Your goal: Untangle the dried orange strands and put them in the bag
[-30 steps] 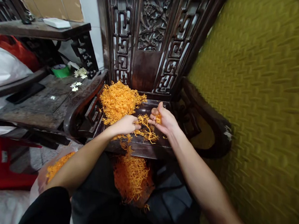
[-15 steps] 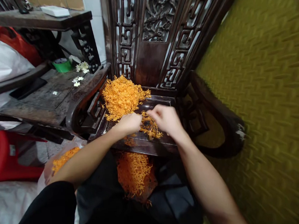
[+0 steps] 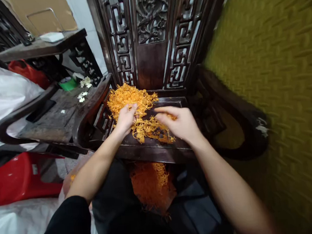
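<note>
A heap of orange curly plastic-like pieces [image 3: 128, 94] lies on the dark carved wooden chair seat [image 3: 171, 103]. My left hand [image 3: 127, 117] is at the heap's front edge, its thumb and fingers closed around an orange piece. Between my hands, a looser orange cluster [image 3: 148, 129] spreads over the seat. To its right, my right hand [image 3: 180, 124] has curled fingers with a bit of orange showing between thumb and index finger; the hand is slightly blurred. Below the seat edge hangs or rests an orange bag with more pieces [image 3: 151, 184].
On the left are a red stool [image 3: 22, 178], white sacks [image 3: 1, 96] and a second wooden chair [image 3: 52, 122] with green tape [image 3: 68, 84] and small white pieces [image 3: 86, 82]. The chair's armrests flank the seat. Yellow-green textured material [image 3: 277, 66] fills the right.
The view has shifted. My left hand has moved up and away from my right hand to the heap, its fingers now pinching there. More orange pieces lie spread between the hands.
</note>
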`<state>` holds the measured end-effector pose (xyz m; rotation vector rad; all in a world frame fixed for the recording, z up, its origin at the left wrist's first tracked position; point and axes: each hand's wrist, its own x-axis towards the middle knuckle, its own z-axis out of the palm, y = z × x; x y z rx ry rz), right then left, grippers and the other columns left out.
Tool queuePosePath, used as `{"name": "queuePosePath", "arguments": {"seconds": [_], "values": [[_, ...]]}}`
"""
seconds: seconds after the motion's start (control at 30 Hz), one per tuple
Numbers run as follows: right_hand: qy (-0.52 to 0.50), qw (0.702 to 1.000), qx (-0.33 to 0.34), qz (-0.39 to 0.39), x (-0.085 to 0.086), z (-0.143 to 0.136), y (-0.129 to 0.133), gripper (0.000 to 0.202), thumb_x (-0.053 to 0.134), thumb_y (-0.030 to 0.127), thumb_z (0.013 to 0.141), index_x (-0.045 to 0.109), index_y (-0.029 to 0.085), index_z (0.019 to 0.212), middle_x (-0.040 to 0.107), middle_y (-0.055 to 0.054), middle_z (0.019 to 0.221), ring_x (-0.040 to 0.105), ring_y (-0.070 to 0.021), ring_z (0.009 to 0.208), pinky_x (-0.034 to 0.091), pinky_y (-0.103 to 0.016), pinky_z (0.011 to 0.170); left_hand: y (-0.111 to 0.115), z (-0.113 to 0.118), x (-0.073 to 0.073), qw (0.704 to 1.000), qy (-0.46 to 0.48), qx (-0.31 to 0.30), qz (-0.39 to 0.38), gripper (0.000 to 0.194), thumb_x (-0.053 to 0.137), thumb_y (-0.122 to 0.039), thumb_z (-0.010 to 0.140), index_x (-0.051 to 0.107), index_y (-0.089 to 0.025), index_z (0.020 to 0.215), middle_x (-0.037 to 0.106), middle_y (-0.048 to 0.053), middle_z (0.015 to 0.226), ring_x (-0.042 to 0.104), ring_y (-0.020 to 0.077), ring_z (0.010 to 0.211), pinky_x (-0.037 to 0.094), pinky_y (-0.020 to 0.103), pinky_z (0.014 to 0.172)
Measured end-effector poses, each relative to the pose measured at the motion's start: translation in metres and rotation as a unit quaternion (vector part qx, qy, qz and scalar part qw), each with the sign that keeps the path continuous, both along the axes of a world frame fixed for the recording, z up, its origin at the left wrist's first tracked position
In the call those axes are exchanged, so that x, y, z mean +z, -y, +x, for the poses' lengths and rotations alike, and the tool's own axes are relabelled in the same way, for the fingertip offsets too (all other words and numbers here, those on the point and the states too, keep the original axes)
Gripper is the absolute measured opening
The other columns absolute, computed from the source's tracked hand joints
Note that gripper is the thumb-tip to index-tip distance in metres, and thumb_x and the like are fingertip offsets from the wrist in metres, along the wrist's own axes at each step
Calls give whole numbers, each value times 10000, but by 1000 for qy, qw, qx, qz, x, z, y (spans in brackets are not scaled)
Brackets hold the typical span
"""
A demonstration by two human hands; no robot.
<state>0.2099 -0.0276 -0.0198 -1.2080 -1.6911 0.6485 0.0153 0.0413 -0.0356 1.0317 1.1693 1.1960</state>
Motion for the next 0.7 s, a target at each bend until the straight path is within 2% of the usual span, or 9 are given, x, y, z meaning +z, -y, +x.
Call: {"name": "queuePosePath", "arguments": {"seconds": [0.07,0.1,0.2,0.33,0.4,0.47,0.6,0.7], "values": [[128,991,18,17,1,-10,3,518,729,585,829,755,220,1195,788,-83,963,703,-221,772,514,-339,752,3,5,-1,1000,-9,1,25,167,649,-280,928,550,-155,881,517,-56,614,429,40,431,262,162,413],[173,984,20,28,2,-14,3,491,716,574,846,758,226,1189,789,-86,977,706,-232,796,504,-343,769,4,6,-1,999,-18,-4,35,179,664,-291,920,554,-155,881,519,-60,608,426,37,424,266,159,412],[201,978,13,48,2,-16,3,339,605,496,950,788,223,1032,782,-75,921,691,-216,788,462,-318,754,8,7,-1,998,-40,-39,22,250,687,-375,903,536,-175,891,514,-74,570,379,34,368,228,162,380],[175,984,23,37,0,-14,1,386,694,539,872,767,226,1086,755,-51,840,642,-191,716,411,-292,696,13,5,8,997,10,-66,-39,327,709,-444,877,505,-190,911,513,-77,564,369,30,357,200,154,368],[163,985,36,43,-1,-15,0,322,660,508,905,772,210,955,727,-42,794,602,-167,681,377,-284,673,15,4,13,995,49,-70,-55,354,745,-442,848,519,-182,930,522,-71,586,389,29,379,210,153,373],[115,992,27,41,-1,-17,-1,354,589,451,957,715,180,768,671,-24,717,537,-136,629,344,-277,642,16,3,17,993,76,-79,-49,393,775,-451,820,542,-171,969,570,-46,649,468,43,441,275,158,396],[-32,999,-18,-25,-1,-14,-7,375,588,430,942,576,171,670,530,23,604,441,-112,581,311,-265,586,19,-3,17,989,39,-142,-2,553,823,-455,773,556,-149,1148,697,35,862,645,103,710,463,200,602],[-79,995,-11,-63,-4,-9,-11,378,606,444,927,561,174,666,506,33,591,428,-107,570,309,-262,572,23,-5,15,982,-10,-187,14,711,880,-365,713,511,-136,1277,717,32,872,669,121,782,482,241,738]]}}
